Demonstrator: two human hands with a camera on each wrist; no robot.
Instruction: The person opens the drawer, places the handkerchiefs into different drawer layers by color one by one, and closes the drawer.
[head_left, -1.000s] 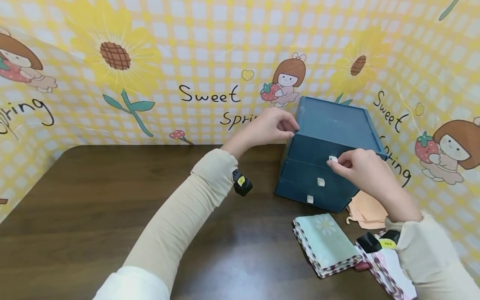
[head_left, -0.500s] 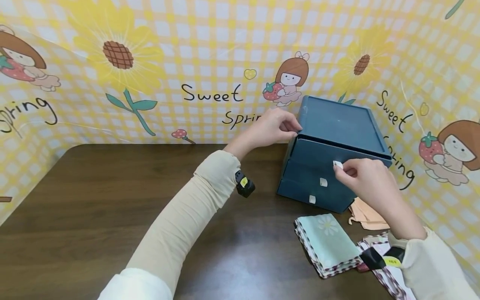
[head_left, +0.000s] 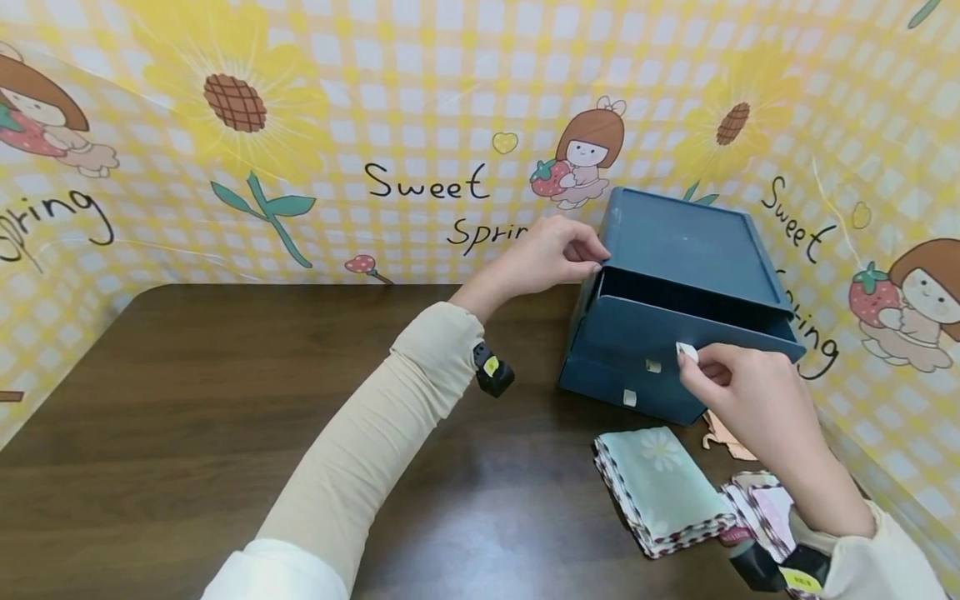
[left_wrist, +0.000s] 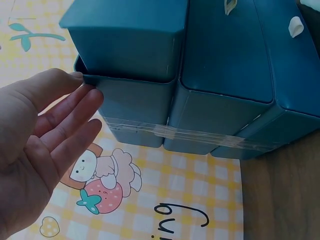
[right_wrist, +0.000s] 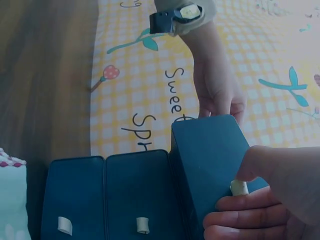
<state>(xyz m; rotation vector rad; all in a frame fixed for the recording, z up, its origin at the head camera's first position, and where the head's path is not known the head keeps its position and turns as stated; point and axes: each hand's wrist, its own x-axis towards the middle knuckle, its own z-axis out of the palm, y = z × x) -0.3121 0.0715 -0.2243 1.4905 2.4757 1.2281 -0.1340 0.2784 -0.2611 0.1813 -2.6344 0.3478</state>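
Observation:
A dark blue three-drawer box [head_left: 693,242] stands at the back right of the table in the head view. Its top drawer [head_left: 652,321] is partly pulled out, leaving a dark gap below the lid. My right hand [head_left: 757,396] pinches the small white pull tab [right_wrist: 239,188] on that drawer between thumb and fingers. At the box's upper left front corner, my left hand [head_left: 551,254] touches the edge with its fingertips. The left wrist view shows its thumb at the rim and the other fingers loosely bent. Both lower drawers [right_wrist: 137,190] are closed.
A folded mint-green cloth [head_left: 663,483] with a checked edge lies in front of the box. To its right are another folded cloth [head_left: 761,504] and a peach cloth [head_left: 727,437], both partly hidden by the right arm. A yellow checked sheet [head_left: 420,108] hangs behind the table.
The top drawer was closed a second ago and has slid out toward me. My right hand has moved forward and down with its tab. The left hand stays at the corner.

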